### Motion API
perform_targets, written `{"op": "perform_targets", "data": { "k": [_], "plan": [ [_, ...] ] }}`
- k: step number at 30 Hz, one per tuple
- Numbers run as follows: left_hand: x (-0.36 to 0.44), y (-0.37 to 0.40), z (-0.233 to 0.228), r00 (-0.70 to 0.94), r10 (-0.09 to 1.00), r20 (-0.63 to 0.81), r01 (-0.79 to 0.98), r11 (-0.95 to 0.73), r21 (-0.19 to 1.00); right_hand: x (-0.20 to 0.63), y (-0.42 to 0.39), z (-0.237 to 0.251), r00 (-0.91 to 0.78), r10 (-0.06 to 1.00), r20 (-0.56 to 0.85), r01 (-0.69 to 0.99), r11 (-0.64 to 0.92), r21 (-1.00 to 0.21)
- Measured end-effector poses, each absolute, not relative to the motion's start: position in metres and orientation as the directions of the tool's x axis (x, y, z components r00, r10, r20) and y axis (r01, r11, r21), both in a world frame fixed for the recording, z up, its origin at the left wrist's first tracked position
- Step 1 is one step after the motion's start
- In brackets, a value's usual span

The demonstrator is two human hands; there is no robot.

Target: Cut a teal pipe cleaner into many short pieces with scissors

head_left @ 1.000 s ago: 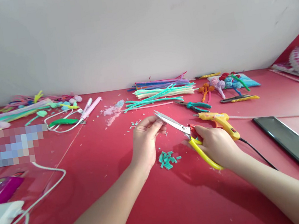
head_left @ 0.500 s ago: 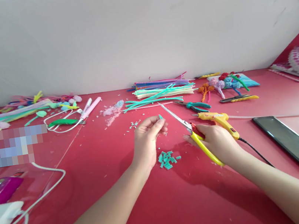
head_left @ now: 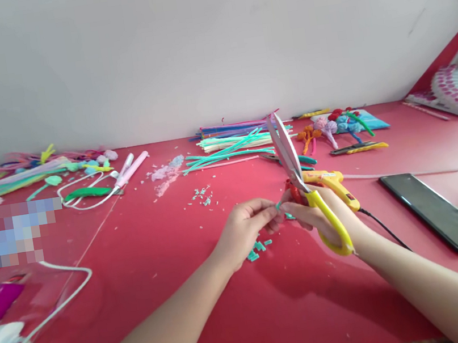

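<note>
Teal and tiny, a bit (head_left: pixel 278 206) is pinched in my left hand (head_left: pixel 244 231); my right hand (head_left: pixel 344 214) grips scissors (head_left: pixel 314 201), pointed metal blades (head_left: pixel 290 151) upward, curved yellow handle (head_left: pixel 336 227) below.

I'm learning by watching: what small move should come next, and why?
Probably the right hand should ease a little more of the green strip from the left hand, if any remains hidden there: only a short bit shows between both hands' fingertips, and the scissors point up, away from it.
</note>
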State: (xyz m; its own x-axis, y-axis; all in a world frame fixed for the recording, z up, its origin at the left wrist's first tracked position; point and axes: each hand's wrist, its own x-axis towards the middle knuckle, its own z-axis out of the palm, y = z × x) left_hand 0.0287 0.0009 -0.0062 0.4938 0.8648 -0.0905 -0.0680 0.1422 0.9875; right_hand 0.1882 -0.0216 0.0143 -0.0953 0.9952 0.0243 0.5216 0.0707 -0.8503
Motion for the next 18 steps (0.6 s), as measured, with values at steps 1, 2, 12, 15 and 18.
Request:
{"op": "perform_targets", "data": {
  "k": [1,2,12,15,18],
  "plan": [
    [0.029,0.0,-0.005,0.506,0.857,-0.098,-0.048,0.142,0.989,0.188,-0.022,0.016,-0.105,0.994,0.02,0.511,0.071,-0.857],
    [0.03,-0.001,-0.004,0.516,0.85,-0.105,-0.027,0.139,0.99,0.188,-0.023,0.017,-0.117,0.993,0.016,0.503,0.073,-0.861],
    [0.03,-0.003,-0.004,0.448,0.887,-0.108,0.072,0.084,0.994,0.19,-0.022,0.0,-0.099,0.995,0.008,0.575,0.064,-0.816],
    [0.028,0.001,-0.004,0.349,0.934,-0.08,-0.05,0.103,0.993,0.193,-0.021,-0.002,-0.097,0.993,0.072,0.717,0.12,-0.686],
    [0.024,0.007,-0.005,0.195,0.98,-0.031,-0.214,0.073,0.974,0.194,-0.02,-0.003,-0.082,0.989,0.119,0.857,0.131,-0.499]
  ]
}}
